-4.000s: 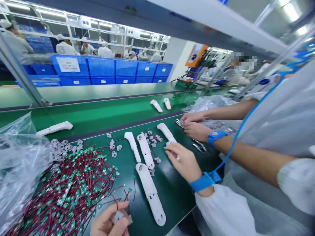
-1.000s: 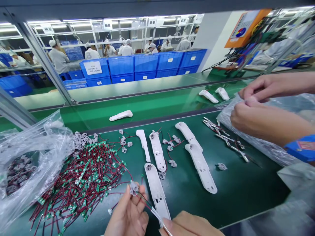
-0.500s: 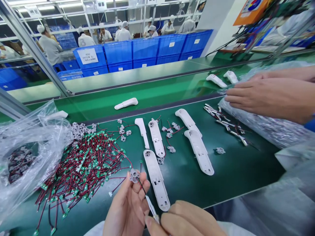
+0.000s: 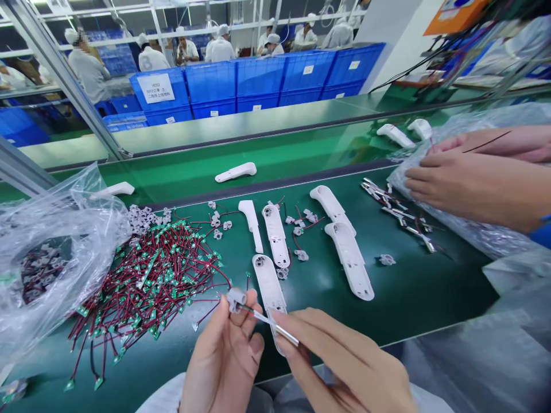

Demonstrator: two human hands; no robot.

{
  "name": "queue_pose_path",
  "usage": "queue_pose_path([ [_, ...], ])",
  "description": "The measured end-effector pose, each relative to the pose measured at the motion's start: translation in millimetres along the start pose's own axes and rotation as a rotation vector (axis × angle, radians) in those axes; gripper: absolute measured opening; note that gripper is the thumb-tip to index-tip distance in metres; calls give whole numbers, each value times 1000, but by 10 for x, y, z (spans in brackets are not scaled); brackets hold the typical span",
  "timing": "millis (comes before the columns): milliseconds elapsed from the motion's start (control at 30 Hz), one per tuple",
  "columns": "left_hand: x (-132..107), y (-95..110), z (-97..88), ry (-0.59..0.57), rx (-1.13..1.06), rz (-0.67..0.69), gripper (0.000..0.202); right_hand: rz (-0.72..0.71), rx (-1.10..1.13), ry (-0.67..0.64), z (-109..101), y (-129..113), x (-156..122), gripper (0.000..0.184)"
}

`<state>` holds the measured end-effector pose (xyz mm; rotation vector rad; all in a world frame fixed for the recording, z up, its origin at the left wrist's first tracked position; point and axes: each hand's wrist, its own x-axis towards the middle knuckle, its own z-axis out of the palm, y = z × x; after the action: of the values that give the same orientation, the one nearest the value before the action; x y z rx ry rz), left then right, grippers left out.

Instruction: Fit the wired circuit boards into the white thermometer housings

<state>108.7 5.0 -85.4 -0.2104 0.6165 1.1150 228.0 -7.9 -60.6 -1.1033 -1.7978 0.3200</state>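
My left hand (image 4: 224, 358) pinches a small grey plastic holder (image 4: 236, 299) with thin wires trailing from it. My right hand (image 4: 344, 367) grips metal tweezers (image 4: 271, 322), whose tip touches that holder. Both hands hover near the front edge of the dark green mat (image 4: 413, 292), over a white handle-shaped shell (image 4: 269, 287) lying open side up. Left of my hands sprawls a pile of red wires with green boards (image 4: 146, 287). More white shells (image 4: 349, 261) lie in the middle of the mat.
A clear bag (image 4: 43, 264) holding more parts sits at the left. A co-worker's hands (image 4: 469, 180) work on a plastic bag at the right, by metal clips (image 4: 396, 212). White housings (image 4: 236, 171) ride the green conveyor (image 4: 301, 155). Blue crates (image 4: 258, 80) and other workers stand behind.
My right hand has risen and brought the tweezers up to the grey holder. My left hand has turned the holder slightly. The co-worker's hands have shifted on the bag.
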Motion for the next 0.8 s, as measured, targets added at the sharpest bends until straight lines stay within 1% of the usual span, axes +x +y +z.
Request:
queue_pose_path([
  [67, 13, -47, -16, -45, 73, 59, 19, 146, 110, 6, 56, 74, -37, 20],
  [100, 20, -76, -15, -48, 122, 98, 20, 258, 209, 3, 96, 109, -56, 15],
  [167, 34, -125, -8, -61, 243, 204, 19, 517, 488, 2, 183, 167, -89, 3],
  [200, 42, -140, -5, -56, 309, 272, 17, 649, 632, 8, 224, 188, -98, 3],
  [267, 52, -147, -1, -24, 438, 413, 14, 880, 845, 37, 281, 204, -97, 11],
  [333, 48, -131, 1, 25, 554, 523, 12, 1029, 971, 38, 299, 186, -71, 17],
  [367, 38, -119, 2, 45, 614, 576, 10, 1062, 1031, 32, 296, 169, -54, 18],
  [400, 25, -106, 2, 60, 675, 637, 9, 1063, 1100, 19, 288, 149, -37, 19],
  [500, -21, -64, -4, 107, 871, 822, 8, 984, 1278, -37, 264, 107, -10, 19],
  [533, -32, -49, -11, 99, 938, 875, 9, 980, 1306, -44, 262, 104, -12, 18],
  [600, -41, -18, -29, 16, 1073, 979, 11, 1032, 1339, -36, 268, 120, -31, 16],
  [667, -35, 13, -48, -99, 1191, 1086, 16, 1089, 1384, -20, 282, 156, -56, 16],
  [700, -30, 27, -55, -146, 1235, 1128, 18, 1095, 1418, -23, 287, 176, -65, 16],
  [733, -26, 39, -60, -178, 1266, 1155, 19, 1095, 1446, -24, 288, 195, -70, 16],
  [800, -26, 57, -63, -202, 1309, 1168, 18, 1099, 1457, -4, 279, 222, -64, 17],
])
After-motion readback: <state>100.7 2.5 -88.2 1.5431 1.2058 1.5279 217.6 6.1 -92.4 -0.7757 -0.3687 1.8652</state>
